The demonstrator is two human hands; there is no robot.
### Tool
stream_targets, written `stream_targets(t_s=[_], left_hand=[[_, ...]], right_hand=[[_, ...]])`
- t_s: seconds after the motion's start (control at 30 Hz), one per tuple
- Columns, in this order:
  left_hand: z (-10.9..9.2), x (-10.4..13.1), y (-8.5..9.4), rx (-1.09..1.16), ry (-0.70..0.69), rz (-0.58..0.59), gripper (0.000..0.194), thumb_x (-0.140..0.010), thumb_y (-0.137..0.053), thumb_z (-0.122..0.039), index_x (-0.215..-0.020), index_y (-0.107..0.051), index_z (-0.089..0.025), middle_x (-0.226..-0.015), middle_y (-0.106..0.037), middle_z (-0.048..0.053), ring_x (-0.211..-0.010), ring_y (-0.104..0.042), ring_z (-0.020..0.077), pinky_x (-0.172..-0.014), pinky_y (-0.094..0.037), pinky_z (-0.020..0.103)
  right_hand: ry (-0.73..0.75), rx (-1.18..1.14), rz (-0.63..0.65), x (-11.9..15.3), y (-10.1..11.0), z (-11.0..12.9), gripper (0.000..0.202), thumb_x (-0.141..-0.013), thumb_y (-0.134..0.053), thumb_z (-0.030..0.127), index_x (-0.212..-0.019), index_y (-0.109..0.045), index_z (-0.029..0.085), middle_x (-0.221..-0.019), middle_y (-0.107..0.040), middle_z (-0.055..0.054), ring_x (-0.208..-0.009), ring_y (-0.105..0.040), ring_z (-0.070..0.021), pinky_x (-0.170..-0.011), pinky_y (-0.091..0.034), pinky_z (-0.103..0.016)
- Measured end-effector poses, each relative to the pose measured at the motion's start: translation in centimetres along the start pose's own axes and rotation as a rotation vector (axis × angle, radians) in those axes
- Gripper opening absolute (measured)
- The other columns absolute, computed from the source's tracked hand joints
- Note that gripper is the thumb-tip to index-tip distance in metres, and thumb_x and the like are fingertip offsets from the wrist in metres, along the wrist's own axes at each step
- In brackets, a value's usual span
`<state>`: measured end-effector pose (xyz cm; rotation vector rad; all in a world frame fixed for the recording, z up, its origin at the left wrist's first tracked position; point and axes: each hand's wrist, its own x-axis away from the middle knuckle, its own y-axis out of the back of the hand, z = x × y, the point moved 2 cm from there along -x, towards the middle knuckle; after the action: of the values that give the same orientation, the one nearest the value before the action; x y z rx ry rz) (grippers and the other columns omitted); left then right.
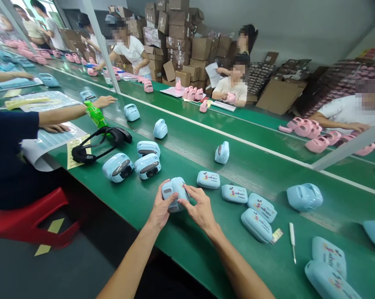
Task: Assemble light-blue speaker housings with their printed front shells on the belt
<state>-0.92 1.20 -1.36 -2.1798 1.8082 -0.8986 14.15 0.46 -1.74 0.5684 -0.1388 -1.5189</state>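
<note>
Over the near edge of the green table, a light blue plastic unit (176, 194) is held between both hands. My left hand (161, 203) grips its left side, thumb across the front. My right hand (200, 203) has its fingers closed on the right side, near a small printed figure. Three blue units with dark windows, one of them here (148, 166), stand to the left. Just right of my hands lie several blue printed covers, the nearest one here (208, 180). A white-handled screwdriver (292, 236) rests farther right.
A black headset (102, 143) and green bottle (96, 114) sit left, beside a co-worker's outstretched arm (63, 115). Blue units, including this one (222, 153), stand on the belt. A white post (102, 45) rises behind. Across are people with pink units (193, 94). A red chair (35, 216) is lower left.
</note>
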Motion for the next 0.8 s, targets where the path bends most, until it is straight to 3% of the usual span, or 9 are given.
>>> stream_targets(t_s=[0.17, 0.27, 0.33, 0.4, 0.53, 0.63, 0.8], left_hand=[[0.2, 0.0, -0.2, -0.044, -0.025, -0.075, 0.084, -0.052, -0.097, -0.024, -0.126, -0.058, -0.026, -0.104, -0.072, 0.003, -0.081, -0.068, 0.0186, -0.064, -0.056, 0.026], [0.0, -0.4, 0.1, 0.01, 0.01, -0.112, 0.072, -0.059, -0.093, -0.023, -0.123, -0.06, -0.025, -0.106, -0.072, 0.004, -0.081, -0.07, 0.0196, -0.067, -0.059, 0.029], [-0.2, -0.7, 0.2, 0.07, 0.092, -0.062, 0.059, -0.065, -0.088, -0.023, -0.118, -0.063, -0.022, -0.107, -0.074, 0.007, -0.086, -0.072, 0.0233, -0.073, -0.061, 0.035], [-0.3, -0.9, 0.4, 0.107, 0.19, 0.026, 0.047, -0.071, -0.084, -0.024, -0.114, -0.066, -0.02, -0.109, -0.075, 0.01, -0.093, -0.073, 0.0274, -0.08, -0.062, 0.041], [-0.4, -0.8, 0.7, 0.096, 0.306, 0.103, 0.039, -0.074, -0.082, -0.022, -0.111, -0.068, -0.019, -0.105, -0.076, 0.01, -0.093, -0.074, 0.0271, -0.081, -0.062, 0.04], [-0.2, -0.5, 0.7, 0.069, 0.329, 0.103, 0.046, -0.071, -0.086, -0.021, -0.113, -0.066, -0.02, -0.102, -0.076, 0.007, -0.088, -0.074, 0.0249, -0.076, -0.062, 0.036], [-0.1, -0.3, 0.5, 0.038, 0.316, 0.123, 0.057, -0.066, -0.091, -0.025, -0.116, -0.064, -0.022, -0.105, -0.075, 0.005, -0.092, -0.073, 0.0247, -0.077, -0.062, 0.034]], right_hand=[[0.023, 0.071, -0.015, 0.7, -1.0, 0.3, 0.054, -0.091, -0.068, 0.045, -0.143, -0.061, 0.03, -0.144, -0.06, -0.012, -0.124, -0.057, -0.0327, -0.112, -0.045, -0.054], [0.043, 0.04, 0.099, 0.3, -0.2, 0.2, 0.045, -0.099, -0.055, 0.039, -0.143, -0.06, 0.033, -0.148, -0.058, -0.009, -0.128, -0.056, -0.0304, -0.115, -0.043, -0.054], [0.061, -0.004, 0.209, -0.4, 1.0, -0.1, 0.041, -0.1, -0.052, 0.036, -0.14, -0.062, 0.036, -0.148, -0.059, -0.006, -0.132, -0.056, -0.0283, -0.117, -0.041, -0.053], [0.1, -0.049, 0.287, -1.0, 2.2, -0.4, 0.049, -0.097, -0.06, 0.037, -0.146, -0.056, 0.035, -0.155, -0.052, -0.005, -0.142, -0.048, -0.0283, -0.121, -0.036, -0.052], [0.195, -0.116, 0.396, -1.5, 3.0, -0.8, 0.094, -0.077, -0.084, 0.047, -0.158, -0.038, 0.032, -0.168, -0.03, -0.009, -0.156, -0.028, -0.031, -0.126, -0.026, -0.052], [0.207, -0.147, 0.42, -1.4, 2.6, -1.0, 0.094, -0.071, -0.087, 0.053, -0.153, -0.046, 0.032, -0.165, -0.036, -0.011, -0.153, -0.033, -0.0333, -0.124, -0.029, -0.053], [0.206, -0.197, 0.32, -1.4, 2.3, -1.3, 0.091, -0.062, -0.091, 0.056, -0.144, -0.059, 0.032, -0.155, -0.051, -0.012, -0.145, -0.047, -0.0344, -0.122, -0.035, -0.052]])
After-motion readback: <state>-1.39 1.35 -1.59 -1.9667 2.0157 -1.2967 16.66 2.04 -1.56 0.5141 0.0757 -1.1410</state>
